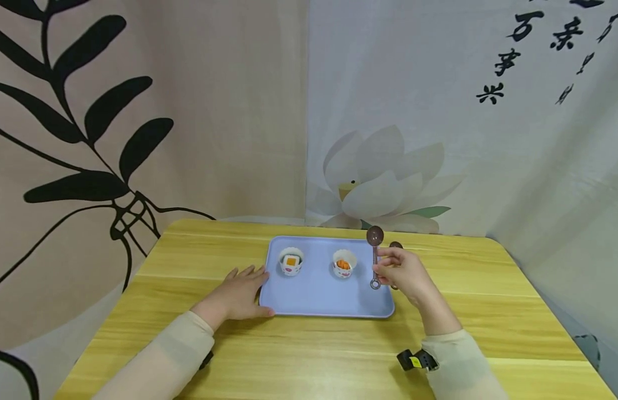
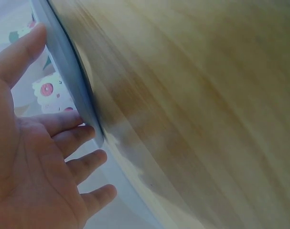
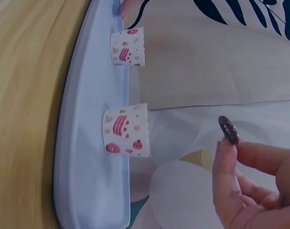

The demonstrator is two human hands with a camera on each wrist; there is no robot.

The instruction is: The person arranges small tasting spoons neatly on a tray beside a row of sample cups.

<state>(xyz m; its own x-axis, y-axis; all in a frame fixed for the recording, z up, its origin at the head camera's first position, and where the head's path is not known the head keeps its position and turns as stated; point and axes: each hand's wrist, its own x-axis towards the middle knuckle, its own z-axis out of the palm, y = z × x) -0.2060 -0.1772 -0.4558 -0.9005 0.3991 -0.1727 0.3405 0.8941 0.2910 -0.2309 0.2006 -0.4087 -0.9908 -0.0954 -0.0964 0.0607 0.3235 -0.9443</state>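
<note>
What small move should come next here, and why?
Probably lower the brown spoon that the right hand pinches onto the bare right part of the tray. The hand holds it raised near that side, the cup with orange pieces stands apart to its left, and the left hand is at the tray's left edge, perhaps steadying it.

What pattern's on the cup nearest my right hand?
White cup with pink and tan dessert prints, clearest in the right wrist view.

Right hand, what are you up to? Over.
Right hand pinching brown spoon. Left hand at left edge of blue tray. Second spoon partly hidden behind right hand.
</note>
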